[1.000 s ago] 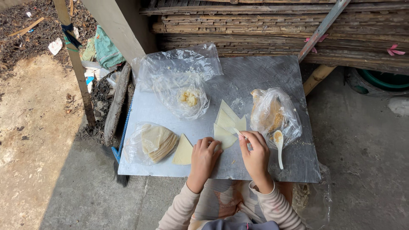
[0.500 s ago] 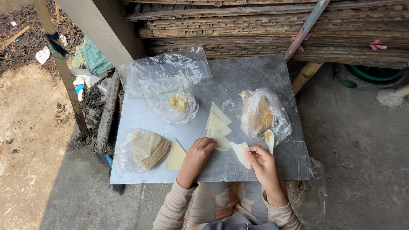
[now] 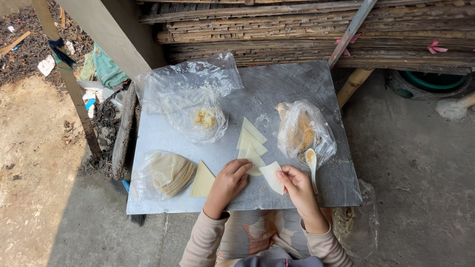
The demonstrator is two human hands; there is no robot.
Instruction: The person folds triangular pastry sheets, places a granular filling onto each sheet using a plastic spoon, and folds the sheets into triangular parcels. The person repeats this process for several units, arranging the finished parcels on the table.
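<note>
On a grey metal sheet table point(image 3: 297, 84), my left hand point(image 3: 228, 181) rests with its fingers on the lowest of three pale triangular dough wrappers point(image 3: 251, 141) laid in a row. My right hand point(image 3: 297, 187) pinches a loose pale wrapper point(image 3: 272, 176) at its right edge, just above the table's near edge. Another triangular wrapper point(image 3: 202, 180) lies left of my left hand. A white spoon point(image 3: 311, 163) with yellowish filling leans out of a clear bag of brown filling point(image 3: 303, 132) right of my hands.
A clear bag with a stack of wrappers point(image 3: 166, 173) sits at the near left. A larger clear bag holding a yellow lump point(image 3: 202, 116) lies at the back left. Bamboo slats point(image 3: 316, 29) run behind the table; a wooden post point(image 3: 69, 79) stands left, a green tub point(image 3: 430, 81) at right.
My right hand has drawn one wrapper away from the row toward the near edge. My left hand has stayed on the row's lowest wrapper. The camera view has shifted slightly.
</note>
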